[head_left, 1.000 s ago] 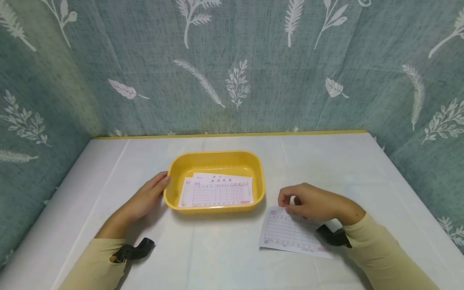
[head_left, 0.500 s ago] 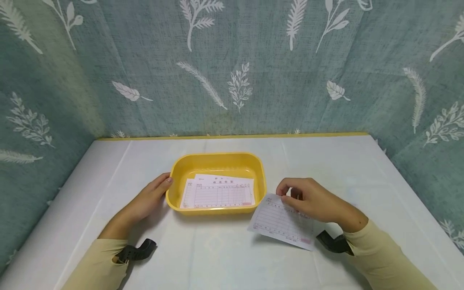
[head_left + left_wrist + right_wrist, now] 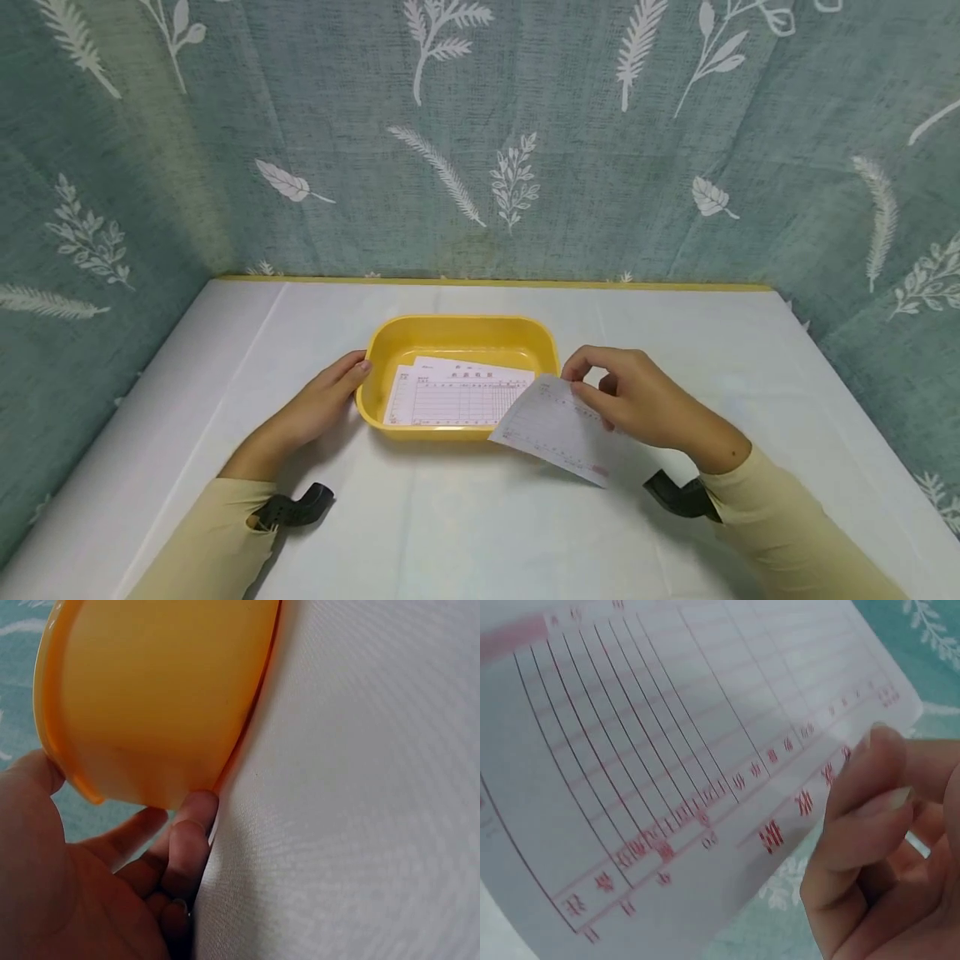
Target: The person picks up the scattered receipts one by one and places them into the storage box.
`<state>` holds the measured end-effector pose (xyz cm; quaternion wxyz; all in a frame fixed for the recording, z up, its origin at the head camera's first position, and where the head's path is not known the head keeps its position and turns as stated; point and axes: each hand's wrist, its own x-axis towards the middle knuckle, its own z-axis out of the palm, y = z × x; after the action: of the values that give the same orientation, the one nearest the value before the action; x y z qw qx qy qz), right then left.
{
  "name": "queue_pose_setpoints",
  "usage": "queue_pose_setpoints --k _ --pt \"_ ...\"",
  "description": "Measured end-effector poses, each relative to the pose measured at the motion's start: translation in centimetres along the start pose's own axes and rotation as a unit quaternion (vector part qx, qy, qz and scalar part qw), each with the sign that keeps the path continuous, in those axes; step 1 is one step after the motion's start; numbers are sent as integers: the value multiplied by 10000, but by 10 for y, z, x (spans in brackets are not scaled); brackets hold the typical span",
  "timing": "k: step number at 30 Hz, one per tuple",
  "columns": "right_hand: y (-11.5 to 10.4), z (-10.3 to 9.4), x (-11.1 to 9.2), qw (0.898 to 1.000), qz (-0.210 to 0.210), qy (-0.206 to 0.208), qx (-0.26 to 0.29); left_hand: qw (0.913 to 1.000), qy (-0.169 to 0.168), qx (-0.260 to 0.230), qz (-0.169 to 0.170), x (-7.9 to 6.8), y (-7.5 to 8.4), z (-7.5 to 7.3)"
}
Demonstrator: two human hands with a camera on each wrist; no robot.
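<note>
My left hand point(image 3: 324, 398) grips the left end of a yellow plastic basin point(image 3: 459, 434), its thumb at the rim. In the left wrist view, the other fingers point(image 3: 196, 810) lie against the basin's outer wall low down, by the white cloth. Printed receipt slips point(image 3: 457, 402) lie overlapped inside the basin. My right hand point(image 3: 633, 393) pinches another receipt slip point(image 3: 557, 429) by its upper edge between thumb and fingers. This slip slants down to the left, and its left part overlaps the basin's right front corner in the head view. Red printed lines and characters show on it in the right wrist view.
A white cloth point(image 3: 420, 525) covers the table, with a yellow strip point(image 3: 495, 283) along its back edge. Grey-green leaf-patterned curtain point(image 3: 345, 225) hangs behind and at both sides. A black wrist mount point(image 3: 300, 506) sits at the left cuff, another black mount point(image 3: 682, 495) at the right.
My right hand has lifted the receipt slip off the table and carried it left and up toward the basin. My left hand stays at the basin's left end; the view has shifted slightly.
</note>
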<state>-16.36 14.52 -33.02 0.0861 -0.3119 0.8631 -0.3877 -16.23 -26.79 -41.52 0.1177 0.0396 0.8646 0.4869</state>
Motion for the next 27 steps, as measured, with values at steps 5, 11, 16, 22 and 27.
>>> queue_pose_setpoints --k 5,11,16,22,27 --pt "-9 4 13 9997 139 202 -60 10000 -38 -14 -47 2 -3 2" --pt "-15 6 30 9987 -13 483 -165 9999 23 33 -123 1 -1 2" --pt "-19 12 42 9979 56 637 -91 10000 3 -27 -58 2 -2 2" --pt "-23 18 56 9967 -59 807 -3 10000 14 8 -59 1 -2 0" --pt "-22 24 65 9964 -15 848 57 10000 10 -3 6 1 -1 -1"
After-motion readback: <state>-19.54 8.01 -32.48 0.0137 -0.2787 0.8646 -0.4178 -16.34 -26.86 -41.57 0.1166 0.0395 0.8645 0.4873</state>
